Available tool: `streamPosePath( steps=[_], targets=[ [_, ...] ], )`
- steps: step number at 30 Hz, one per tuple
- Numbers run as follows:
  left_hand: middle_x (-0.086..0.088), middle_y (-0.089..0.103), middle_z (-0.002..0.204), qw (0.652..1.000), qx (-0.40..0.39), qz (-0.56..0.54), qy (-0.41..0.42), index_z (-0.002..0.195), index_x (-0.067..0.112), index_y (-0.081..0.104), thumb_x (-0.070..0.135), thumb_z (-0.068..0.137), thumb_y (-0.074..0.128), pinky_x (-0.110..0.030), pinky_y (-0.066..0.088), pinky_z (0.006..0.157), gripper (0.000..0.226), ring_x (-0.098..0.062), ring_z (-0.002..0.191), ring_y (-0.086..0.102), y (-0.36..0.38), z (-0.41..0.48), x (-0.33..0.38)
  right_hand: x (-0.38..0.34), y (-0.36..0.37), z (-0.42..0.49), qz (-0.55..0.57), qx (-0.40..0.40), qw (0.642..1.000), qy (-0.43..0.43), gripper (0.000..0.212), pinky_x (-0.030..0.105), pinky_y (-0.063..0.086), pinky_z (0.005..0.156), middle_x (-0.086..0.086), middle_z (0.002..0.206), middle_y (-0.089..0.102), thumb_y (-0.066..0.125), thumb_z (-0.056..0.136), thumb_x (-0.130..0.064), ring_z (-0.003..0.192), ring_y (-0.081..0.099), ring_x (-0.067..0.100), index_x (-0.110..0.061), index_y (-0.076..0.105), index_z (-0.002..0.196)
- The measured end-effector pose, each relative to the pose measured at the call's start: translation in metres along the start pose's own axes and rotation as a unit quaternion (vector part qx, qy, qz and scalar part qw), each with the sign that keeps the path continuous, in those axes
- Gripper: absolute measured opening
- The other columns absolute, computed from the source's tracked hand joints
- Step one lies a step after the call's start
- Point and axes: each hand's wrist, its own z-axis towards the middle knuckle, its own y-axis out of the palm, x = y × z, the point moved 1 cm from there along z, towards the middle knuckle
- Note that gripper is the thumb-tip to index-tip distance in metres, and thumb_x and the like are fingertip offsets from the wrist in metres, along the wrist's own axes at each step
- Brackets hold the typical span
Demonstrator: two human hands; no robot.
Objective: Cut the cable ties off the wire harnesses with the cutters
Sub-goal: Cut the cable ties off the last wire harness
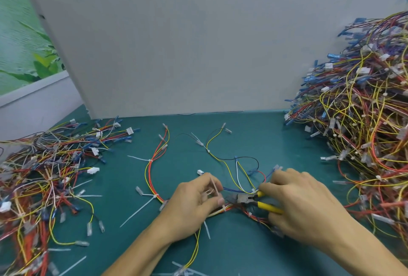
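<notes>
Teal mat (238, 251) runs under everything; at six o'clock the frame crops my forearms (141, 251) and some loose ties (186, 271). My left hand (192, 204), at nine o'clock from the cutters (247, 199), curls round the wire harness (229, 209), thumb and fingers (204, 179) pinching it beside a white cable tie (223, 207) whose tail sticks up. My right hand (305, 206) clenches the yellow handles (270, 207), its palm hiding most of them; the blurred jaws lie near that tie, and I cannot tell whether they bite. Farther off, a low pile (44, 176) sits at nine o'clock, a taller heap (364, 125) at two o'clock, a white panel (176, 44) at twelve.
</notes>
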Motion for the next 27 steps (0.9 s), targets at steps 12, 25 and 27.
streamPosePath(
  steps=[12, 25, 27],
  targets=[
    [0.003, 0.055, 0.067, 0.99, -0.025, -0.132, -0.029, 0.072, 0.022, 0.061, 0.027, 0.081, 0.062, -0.031, 0.032, 0.061, 0.011, -0.017, 0.062, 0.04, 0.0015, 0.0026, -0.0044, -0.0074, -0.0006, -0.004, 0.0, 0.031, 0.998, -0.045, 0.028, 0.024, 0.028, 0.047, -0.007, 0.058, 0.05, 0.081, 0.047, -0.04, 0.051, 0.052, 0.02, -0.03, 0.059, 0.059],
    [0.005, 0.054, 0.065, 0.992, -0.026, -0.126, -0.017, 0.073, 0.018, 0.062, 0.023, 0.083, 0.062, -0.025, 0.036, 0.06, 0.01, -0.012, 0.061, 0.044, 0.0012, 0.0019, -0.0056, -0.0048, 0.0005, -0.0036, 0.015, 0.038, 0.998, -0.05, 0.02, 0.025, 0.033, 0.049, -0.007, 0.06, 0.05, 0.075, 0.052, -0.038, 0.055, 0.052, 0.021, -0.03, 0.06, 0.061],
    [0.006, 0.056, 0.065, 0.992, -0.025, -0.121, -0.019, 0.073, 0.019, 0.062, 0.025, 0.081, 0.062, -0.026, 0.036, 0.062, 0.01, -0.012, 0.062, 0.045, 0.0014, 0.0019, -0.006, -0.0072, 0.0008, -0.0029, 0.02, 0.03, 0.998, -0.054, 0.024, 0.025, 0.031, 0.049, -0.006, 0.06, 0.05, 0.078, 0.049, -0.035, 0.054, 0.053, 0.022, -0.029, 0.059, 0.061]
  ],
)
